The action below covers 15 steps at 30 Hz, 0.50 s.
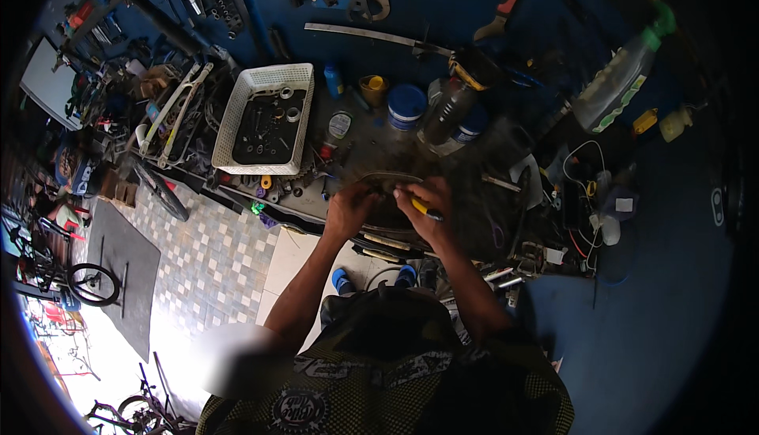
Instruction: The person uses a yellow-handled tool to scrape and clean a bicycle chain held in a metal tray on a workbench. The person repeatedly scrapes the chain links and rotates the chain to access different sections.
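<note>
L hand (pixel 350 207): fingers curled and pinched on the near edge of a dark curved rim-like part (pixel 391 178) lying on the workbench (pixel 474 198). Exact grip hidden by knuckles; looks closed on the part, can't tell how tight.

R hand (pixel 423 206): fingers wrapped shut round a small yellow-handled tool (pixel 427 209), tip pointing twd the L hand and the same part. Tip itself too small to make out. The 2 hands sit just beside each other, part between and under them, at the bench's front edge.

Outward: bench surface dark, greasy-looking, crowded. Dark bottle (pixel 447 107) and blue-lidded tub (pixel 406 104) stand just behind the work area; white basket (pixel 269 119) of small metal parts to the L; clear bottle w/ green cap (pixel 621 79) and tangle of white cables (pixel 589 190) to the R. Tiled floor (pixel 213 253) below the edge.

Risks, in my judgement:
- Tool slip. Tip aimed at the L fingers at close range; if it skids off a slick surface, L hand takes it.
- Part sits near bench edge; a hard push could send it, or loose bits, to the floor.
- Elbow or forearm swing may topple the bottle behind; spill over the work.
- Poor light on bench, strong glare from floor side; fine alignment hard to check.
</note>
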{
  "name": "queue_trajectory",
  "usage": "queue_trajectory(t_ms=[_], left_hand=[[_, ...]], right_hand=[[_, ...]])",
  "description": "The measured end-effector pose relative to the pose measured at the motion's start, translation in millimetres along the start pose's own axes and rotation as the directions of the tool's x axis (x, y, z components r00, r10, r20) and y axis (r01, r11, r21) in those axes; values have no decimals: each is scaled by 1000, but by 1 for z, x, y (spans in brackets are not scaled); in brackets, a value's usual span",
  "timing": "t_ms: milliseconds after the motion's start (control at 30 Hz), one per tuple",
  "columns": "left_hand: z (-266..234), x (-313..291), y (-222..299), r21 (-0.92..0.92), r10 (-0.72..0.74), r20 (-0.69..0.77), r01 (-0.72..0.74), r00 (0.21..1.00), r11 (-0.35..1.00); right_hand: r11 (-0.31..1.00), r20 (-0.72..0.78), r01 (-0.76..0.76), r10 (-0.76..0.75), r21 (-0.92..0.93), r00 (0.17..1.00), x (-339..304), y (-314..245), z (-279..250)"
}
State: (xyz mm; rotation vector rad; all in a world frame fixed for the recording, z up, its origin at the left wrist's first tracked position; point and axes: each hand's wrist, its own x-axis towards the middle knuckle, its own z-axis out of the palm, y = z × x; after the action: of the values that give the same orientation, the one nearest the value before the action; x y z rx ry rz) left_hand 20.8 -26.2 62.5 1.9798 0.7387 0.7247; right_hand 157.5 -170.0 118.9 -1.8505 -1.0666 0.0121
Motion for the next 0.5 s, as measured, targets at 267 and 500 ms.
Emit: queue_trajectory(t_ms=[267,500], left_hand=[[-1,2,-7,16,97,42,-98,994,995],[2,3,-13,-223,-174,273,238,946,945]], right_hand=[[997,-81,72,-75,-32,994,-13,44,8],[975,3,102,-103,-200,995,-37,72,-3]])
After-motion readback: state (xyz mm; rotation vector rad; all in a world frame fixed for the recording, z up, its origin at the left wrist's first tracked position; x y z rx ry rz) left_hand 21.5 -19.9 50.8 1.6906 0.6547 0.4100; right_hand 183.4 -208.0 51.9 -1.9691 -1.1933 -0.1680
